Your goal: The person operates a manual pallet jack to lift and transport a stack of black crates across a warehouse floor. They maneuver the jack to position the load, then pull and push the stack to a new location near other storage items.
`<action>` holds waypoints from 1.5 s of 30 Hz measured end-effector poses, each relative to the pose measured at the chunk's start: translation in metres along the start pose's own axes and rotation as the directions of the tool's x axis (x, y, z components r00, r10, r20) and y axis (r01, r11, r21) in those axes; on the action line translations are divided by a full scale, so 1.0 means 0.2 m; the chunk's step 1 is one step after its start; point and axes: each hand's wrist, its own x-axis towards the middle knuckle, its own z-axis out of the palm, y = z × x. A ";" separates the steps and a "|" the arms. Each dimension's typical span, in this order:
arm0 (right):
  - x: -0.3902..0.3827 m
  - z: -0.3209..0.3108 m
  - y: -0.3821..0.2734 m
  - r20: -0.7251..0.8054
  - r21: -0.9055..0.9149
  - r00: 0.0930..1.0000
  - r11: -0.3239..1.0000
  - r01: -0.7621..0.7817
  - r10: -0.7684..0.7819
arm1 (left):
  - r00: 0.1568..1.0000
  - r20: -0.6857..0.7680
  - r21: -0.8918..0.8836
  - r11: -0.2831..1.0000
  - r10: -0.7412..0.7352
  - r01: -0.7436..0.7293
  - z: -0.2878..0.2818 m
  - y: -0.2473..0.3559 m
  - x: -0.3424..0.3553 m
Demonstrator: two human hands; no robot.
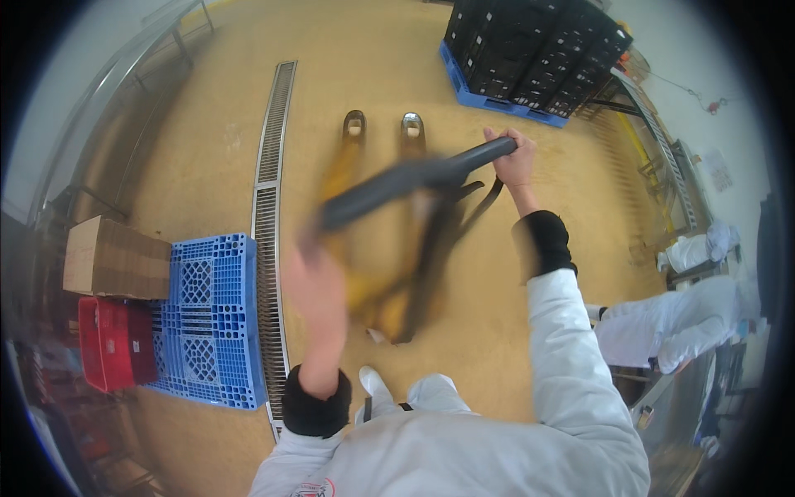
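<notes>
A yellow pallet jack (348, 170) with a dark handle (411, 178) stands ahead of me, its two forks pointing away; much of it is motion-blurred. My right hand (515, 164) is closed round the handle's right end, beside a black lever (474, 217). At the handle's left end is my left hand (319, 294), smeared so that its fingers cannot be made out.
Left: a floor drain (273, 124), blue pallet (199, 323), cardboard box (116, 255), red crate (116, 340), steel bench (124, 74). Ahead right, black crates (530, 54) stand on a blue pallet (505, 108). Co-workers in white (679, 323) are at the right, along benches.
</notes>
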 end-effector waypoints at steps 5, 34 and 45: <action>0.33 0.52 0.19 -0.002 0.143 1.000 0.989 0.030 -0.030 | 0.998 -0.026 0.104 0.993 0.063 -0.059 0.28 0.05 0.39; 2.90 3.96 0.18 -0.151 0.174 0.987 0.981 0.086 -0.059 | 0.996 -0.084 0.088 0.996 -0.016 0.024 1.98 -1.76 4.35; 4.03 5.31 0.11 -0.187 0.032 0.978 0.996 -0.089 0.093 | 0.935 0.355 -0.016 1.000 -0.001 0.007 3.04 -2.67 6.65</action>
